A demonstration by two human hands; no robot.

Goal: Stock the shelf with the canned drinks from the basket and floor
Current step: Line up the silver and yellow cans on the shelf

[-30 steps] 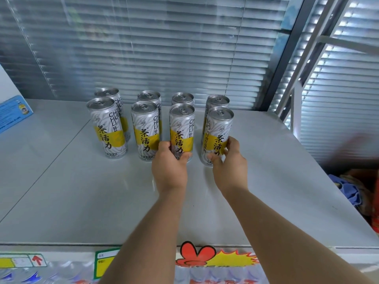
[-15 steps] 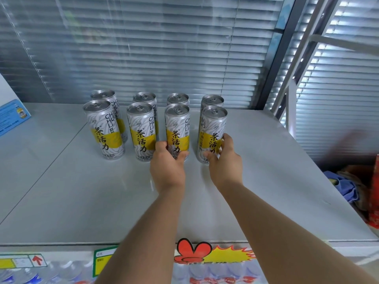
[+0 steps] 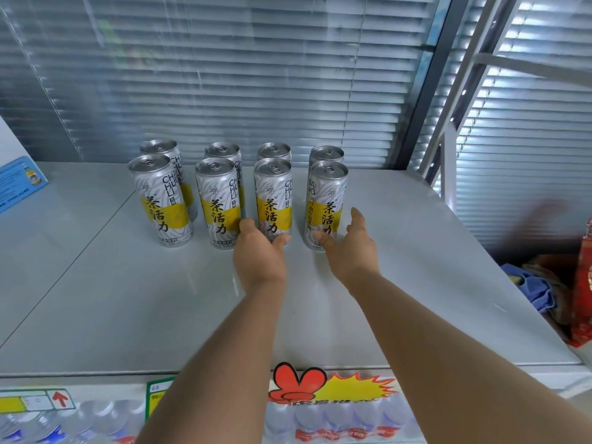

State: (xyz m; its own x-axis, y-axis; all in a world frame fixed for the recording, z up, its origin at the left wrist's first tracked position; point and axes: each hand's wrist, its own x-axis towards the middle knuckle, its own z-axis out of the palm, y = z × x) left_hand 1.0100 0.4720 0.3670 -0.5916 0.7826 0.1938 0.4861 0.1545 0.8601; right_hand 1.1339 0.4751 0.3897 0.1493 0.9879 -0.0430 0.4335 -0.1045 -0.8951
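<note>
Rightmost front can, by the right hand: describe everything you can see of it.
The rightmost front can is tall, slim, metal, its silver pull-tab top unopened; grey-white stripes, a yellow band, black Chinese characters. It stands upright on the grey shelf, just ahead of another can. The right hand is spread round its base, thumb at its front.

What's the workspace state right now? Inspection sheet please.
Surface: grey shelf top, glossy.
Job's things: eight tea cans upright, two rows of four.
Clutter: blue-labelled box far left; blue cloth and red packaging past the right edge.
Grippers: left hand grips third front can at its base; right hand open, thumb on fourth front can.
Cables: nothing seen.
Surroundings: window blinds behind; bottled water on the shelf below.
</note>
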